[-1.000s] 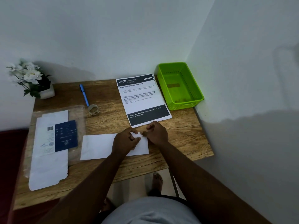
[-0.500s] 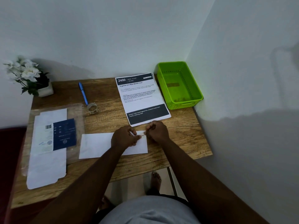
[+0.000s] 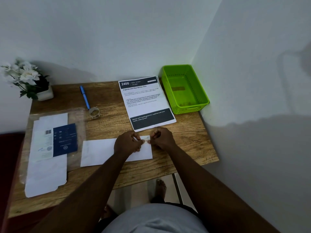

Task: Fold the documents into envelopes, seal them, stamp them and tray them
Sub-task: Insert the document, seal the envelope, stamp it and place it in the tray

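The left hand (image 3: 127,142) hides the middle of the envelope (image 3: 99,152). The small stamp (image 3: 146,140) between the fingertips is too small to read. The document (image 3: 144,101) has blurred fine print. The desk (image 3: 107,125) runs off bottom left.

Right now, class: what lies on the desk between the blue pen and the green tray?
In the head view, a printed document lies flat between the blue pen and the green tray, its right edge close beside the tray.
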